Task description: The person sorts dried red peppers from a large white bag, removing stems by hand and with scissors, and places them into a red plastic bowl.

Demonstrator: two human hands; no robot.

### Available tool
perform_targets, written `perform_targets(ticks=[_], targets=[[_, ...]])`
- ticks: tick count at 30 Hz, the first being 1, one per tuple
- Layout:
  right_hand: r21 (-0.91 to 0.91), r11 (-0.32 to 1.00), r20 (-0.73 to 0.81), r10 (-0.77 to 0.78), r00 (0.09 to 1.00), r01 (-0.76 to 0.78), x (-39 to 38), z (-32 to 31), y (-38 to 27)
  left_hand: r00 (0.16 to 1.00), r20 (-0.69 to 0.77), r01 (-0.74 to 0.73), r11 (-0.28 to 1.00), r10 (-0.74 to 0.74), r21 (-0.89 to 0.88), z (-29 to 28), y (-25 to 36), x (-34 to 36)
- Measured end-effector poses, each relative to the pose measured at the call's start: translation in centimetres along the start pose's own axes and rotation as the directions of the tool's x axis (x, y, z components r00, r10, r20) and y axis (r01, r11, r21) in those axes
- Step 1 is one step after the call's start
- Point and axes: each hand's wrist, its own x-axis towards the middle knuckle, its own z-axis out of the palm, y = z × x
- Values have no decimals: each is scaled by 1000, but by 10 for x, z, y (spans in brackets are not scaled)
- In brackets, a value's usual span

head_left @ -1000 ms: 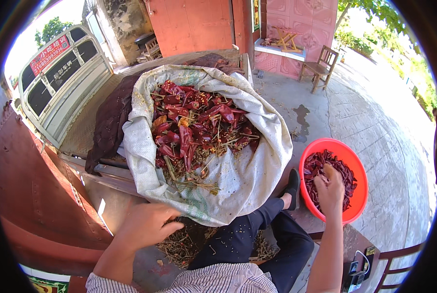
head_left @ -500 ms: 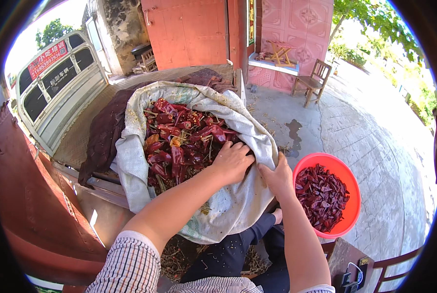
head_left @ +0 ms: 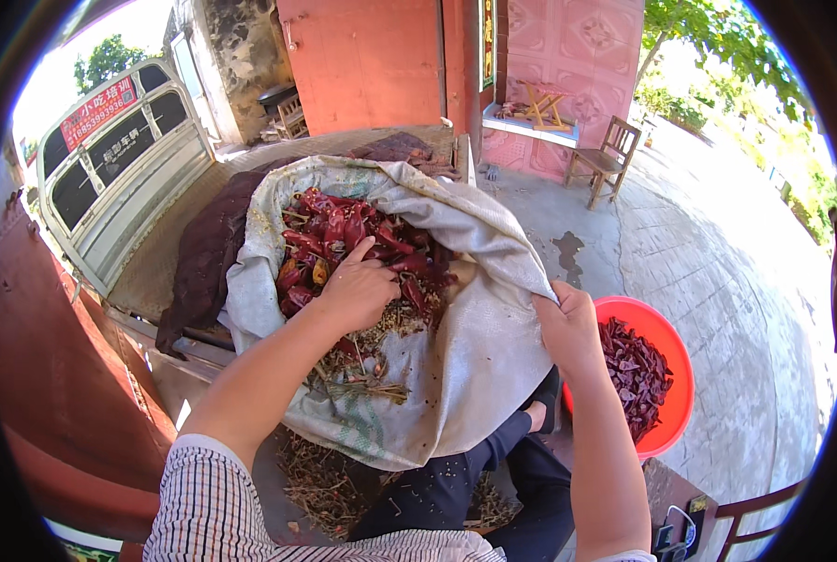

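The right hand [head_left: 568,323] now draws the rim of the white sack [head_left: 493,347] up and out toward the right; half a second ago it was closer in, beside the left hand [head_left: 360,288]. Its thumb and fingers are clamped on the cloth, which stretches in a taut flap from the sack's far edge to that grip. The left hand has crossed from the right side of the sack's mouth to the middle of the heap of dried red chillies [head_left: 325,234]. Its index finger points out over the pods; the others are partly hidden, so I cannot tell whether they pinch anything.

The heap lies inside the sack, toward its far left, and the sack rests over the near edge of the truck bed [head_left: 156,267], beside a dark cloth [head_left: 203,253]. Pale seeds and stem bits [head_left: 390,323] show on the near side of the heap. For the work, the shift seems to spread the mouth and bring the left hand onto the pods. The red basin [head_left: 685,375], holding darker chillies [head_left: 634,375], stands beyond the right forearm, and neither hand is in it, though one was a second ago.
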Motion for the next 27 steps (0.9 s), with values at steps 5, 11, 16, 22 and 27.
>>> perform_targets(ticks=[5,11,16,22,27], targets=[[-406,913,-71,-79,994,44,-5,-12,26,974,-227,-66,961,3,-270,0,14,-16],[-512,817,-193,-411,891,266,-43,-6,5,882,-454,-151,839,-125,-523,4,12,-33],[-119,971,-35,-211,977,205,-86,24,-19,789,-579,-170,831,-207,-530,3,24,-52],[298,880,492,192,850,-371,-99,82,12,787,-559,-161,789,-260,-593,3,63,-92],[427,686,541,329,774,-589,-102,115,10,787,-578,-216,782,-215,-585,9,106,-121]])
